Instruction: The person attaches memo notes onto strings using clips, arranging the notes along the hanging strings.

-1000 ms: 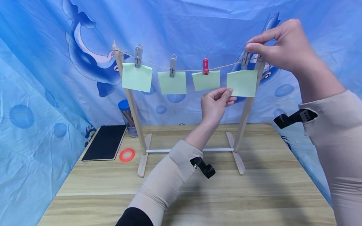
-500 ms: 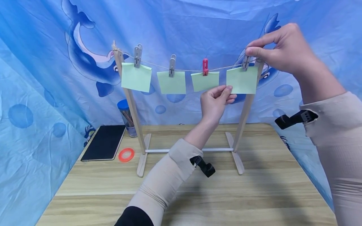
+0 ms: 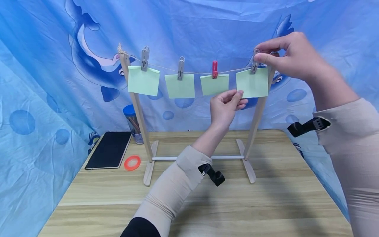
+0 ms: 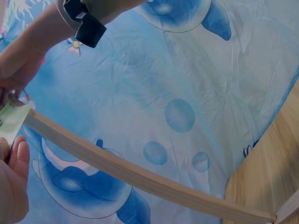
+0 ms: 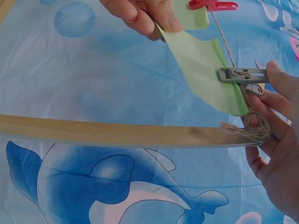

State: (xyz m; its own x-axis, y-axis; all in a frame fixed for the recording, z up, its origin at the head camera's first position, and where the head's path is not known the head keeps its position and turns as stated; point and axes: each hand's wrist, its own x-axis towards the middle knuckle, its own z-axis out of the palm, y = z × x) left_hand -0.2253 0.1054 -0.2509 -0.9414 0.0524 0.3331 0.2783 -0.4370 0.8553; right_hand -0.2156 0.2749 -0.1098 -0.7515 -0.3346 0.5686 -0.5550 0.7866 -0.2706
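Note:
Between thumb and fingers my left hand [image 3: 225, 107] pinches the lower left corner of a pale green paper note [image 3: 253, 84], the rightmost on the line. My right hand [image 3: 296, 57] grips the end of a grey clothespin [image 3: 255, 62] between thumb and fingers. In the right wrist view, the tip of that clothespin [image 5: 240, 74] sits over the note's folded top edge at the twine [image 5: 223, 37]. Further left on the twine hang a note [image 3: 215, 86] under a red clothespin [image 3: 214, 69] and two notes under grey clothespins.
The twine is tied to a wooden stand [image 3: 257, 121] with two posts and a white crossbar [image 3: 228, 157]. On the table's left lie a black notebook [image 3: 109, 149] and an orange tape roll [image 3: 132, 163]. A blue-lidded jar [image 3: 133, 123] stands behind the left post.
My right hand has moved down and slightly left, bringing the grey clothespin down onto the top of the note. The note has risen slightly; my left hand keeps its pinch.

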